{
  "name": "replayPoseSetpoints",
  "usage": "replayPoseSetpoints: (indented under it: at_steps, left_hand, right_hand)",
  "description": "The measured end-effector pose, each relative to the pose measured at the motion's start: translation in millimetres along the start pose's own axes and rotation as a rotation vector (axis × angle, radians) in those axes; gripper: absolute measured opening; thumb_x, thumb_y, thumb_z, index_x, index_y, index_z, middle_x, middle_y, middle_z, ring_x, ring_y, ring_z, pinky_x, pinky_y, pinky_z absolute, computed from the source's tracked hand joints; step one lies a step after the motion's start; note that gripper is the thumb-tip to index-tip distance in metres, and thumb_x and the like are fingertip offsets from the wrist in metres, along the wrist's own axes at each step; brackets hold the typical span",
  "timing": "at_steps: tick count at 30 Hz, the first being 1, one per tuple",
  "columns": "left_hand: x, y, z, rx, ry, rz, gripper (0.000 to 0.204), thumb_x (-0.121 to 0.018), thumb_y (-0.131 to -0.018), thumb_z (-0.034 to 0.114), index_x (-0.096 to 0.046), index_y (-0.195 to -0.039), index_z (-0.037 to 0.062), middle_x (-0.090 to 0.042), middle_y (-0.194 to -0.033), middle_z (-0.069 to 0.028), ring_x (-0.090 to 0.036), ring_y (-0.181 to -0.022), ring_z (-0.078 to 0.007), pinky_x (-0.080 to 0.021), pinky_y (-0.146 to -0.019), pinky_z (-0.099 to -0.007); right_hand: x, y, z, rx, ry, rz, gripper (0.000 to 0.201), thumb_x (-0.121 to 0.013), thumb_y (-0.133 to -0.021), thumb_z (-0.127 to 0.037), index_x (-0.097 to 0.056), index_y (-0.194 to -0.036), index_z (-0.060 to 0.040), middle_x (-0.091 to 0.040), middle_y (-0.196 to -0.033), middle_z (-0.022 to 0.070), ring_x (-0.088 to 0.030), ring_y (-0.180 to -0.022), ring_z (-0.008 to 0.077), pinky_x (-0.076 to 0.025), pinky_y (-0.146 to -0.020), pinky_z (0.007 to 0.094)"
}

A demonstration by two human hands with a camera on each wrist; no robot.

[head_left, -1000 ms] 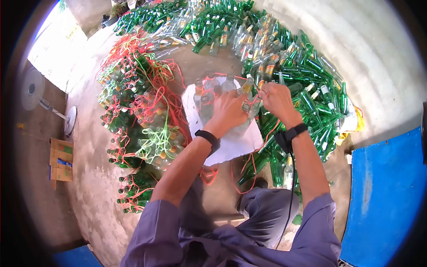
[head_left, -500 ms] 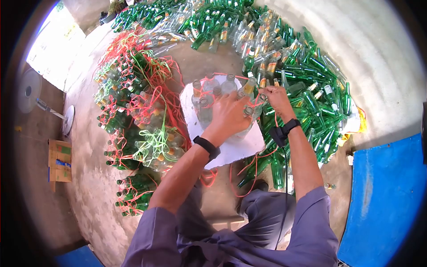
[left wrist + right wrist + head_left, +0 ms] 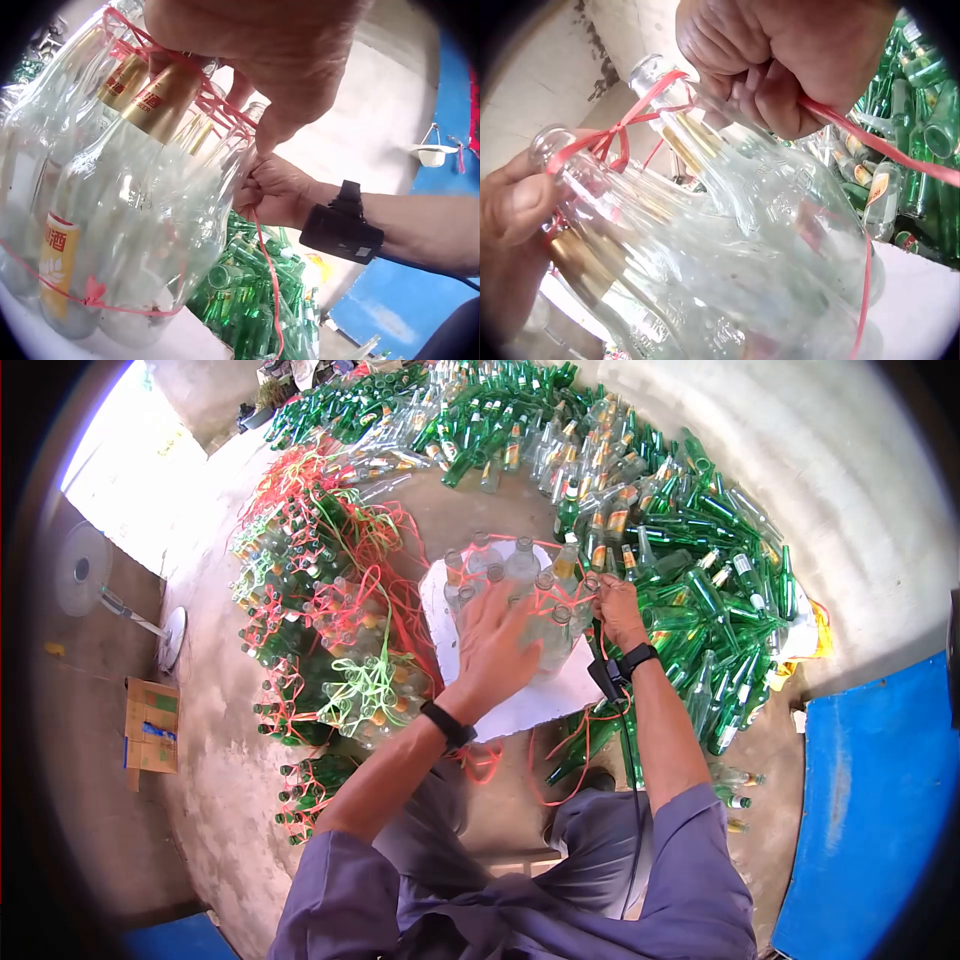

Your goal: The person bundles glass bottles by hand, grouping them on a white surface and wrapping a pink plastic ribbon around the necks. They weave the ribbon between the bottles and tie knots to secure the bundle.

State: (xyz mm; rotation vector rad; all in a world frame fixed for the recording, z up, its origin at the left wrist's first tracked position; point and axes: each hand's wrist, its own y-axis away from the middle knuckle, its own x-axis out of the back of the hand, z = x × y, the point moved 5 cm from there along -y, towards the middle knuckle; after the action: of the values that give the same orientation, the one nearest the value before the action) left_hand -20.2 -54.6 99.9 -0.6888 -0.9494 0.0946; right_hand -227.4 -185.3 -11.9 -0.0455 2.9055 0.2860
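A bundle of clear glass bottles [image 3: 521, 560] stands on a white board [image 3: 525, 710] in the head view, red plastic strap wound round the necks. My left hand [image 3: 495, 645] lies over the near bottle tops with its fingers extended. The right wrist view shows its thumb [image 3: 525, 202] against one neck. At the bundle's right side, my right hand [image 3: 615, 605] grips the red strap [image 3: 885, 146] in curled fingers, close beside a bottle mouth. A lower strap [image 3: 112, 306] circles the bottles' bodies, and some necks carry gold foil [image 3: 161, 105].
Loose green bottles [image 3: 690, 620] are heaped right of the board and along the back wall. To the left stand strapped bottle bundles [image 3: 310, 600] with tangled red and green strap. A black cable [image 3: 632, 810] hangs from the right wrist. A blue panel [image 3: 870, 790] is at far right.
My left hand has shifted toward the near left of the bundle, its fingers straighter and more spread. The right hand has come slightly nearer my body while keeping hold of the strap.
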Motion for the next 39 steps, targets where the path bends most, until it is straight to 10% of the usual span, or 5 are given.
replayPoseSetpoints:
  at_steps: [8,16,20,27,39]
  left_hand:
    - [-16,51,-58,0.552,-0.105,0.126,0.101,-0.081,-0.071,0.018,-0.023,-0.152,-0.0002,-0.039,-0.147,-0.0263,-0.038,-0.137,-0.0393,-0.03,-0.114,-0.047]
    - [-39,39,-79,0.782,0.635,-0.032,0.11,-0.08,-0.076,0.024,-0.009,-0.155,-0.0032,-0.032,-0.152,-0.0293,-0.035,-0.142,-0.0341,-0.028,-0.115,-0.0391]
    - [-27,23,-91,0.513,0.532,-0.002,0.105,-0.077,-0.078,0.017,-0.009,-0.156,-0.0023,-0.031,-0.155,-0.0259,-0.032,-0.144,-0.0347,-0.028,-0.116,-0.0402]
    - [-13,23,-87,0.426,0.432,0.081,0.093,-0.073,-0.079,0.006,-0.015,-0.153,0.0013,-0.041,-0.148,-0.0257,-0.045,-0.135,-0.0404,-0.038,-0.108,-0.0419]
    - [-37,48,-132,0.78,0.341,0.034,0.051,-0.063,-0.089,0.025,-0.054,-0.135,0.0031,-0.065,-0.119,-0.0258,-0.061,-0.112,-0.0419,-0.048,-0.094,-0.0456]
  right_hand:
    - [-1,-2,6,0.013,-0.073,0.02,0.014,-0.067,-0.094,-0.016,-0.068,-0.084,-0.0071,-0.043,-0.06,-0.0111,-0.031,-0.046,0.0011,-0.023,-0.042,0.0215]
    - [0,15,11,0.008,-0.014,0.08,0.01,-0.065,-0.095,-0.013,-0.066,-0.089,-0.0049,-0.047,-0.063,-0.0075,-0.037,-0.046,0.0035,-0.027,-0.041,0.0206]
    - [-11,36,11,0.037,0.016,0.164,0.029,-0.061,-0.098,-0.02,-0.062,-0.073,-0.0054,-0.047,-0.057,-0.0042,-0.037,-0.042,0.0064,-0.026,-0.038,0.0252]
    - [-33,66,10,0.021,-0.067,0.229,0.024,-0.062,-0.098,-0.017,-0.059,-0.075,-0.008,-0.041,-0.057,-0.0057,-0.034,-0.042,0.0055,-0.026,-0.038,0.0228]
    - [-60,96,30,0.117,-0.054,0.228,0.035,-0.062,-0.097,-0.016,-0.057,-0.064,-0.0043,-0.039,-0.053,-0.006,-0.034,-0.042,0.0042,-0.025,-0.04,0.0272]
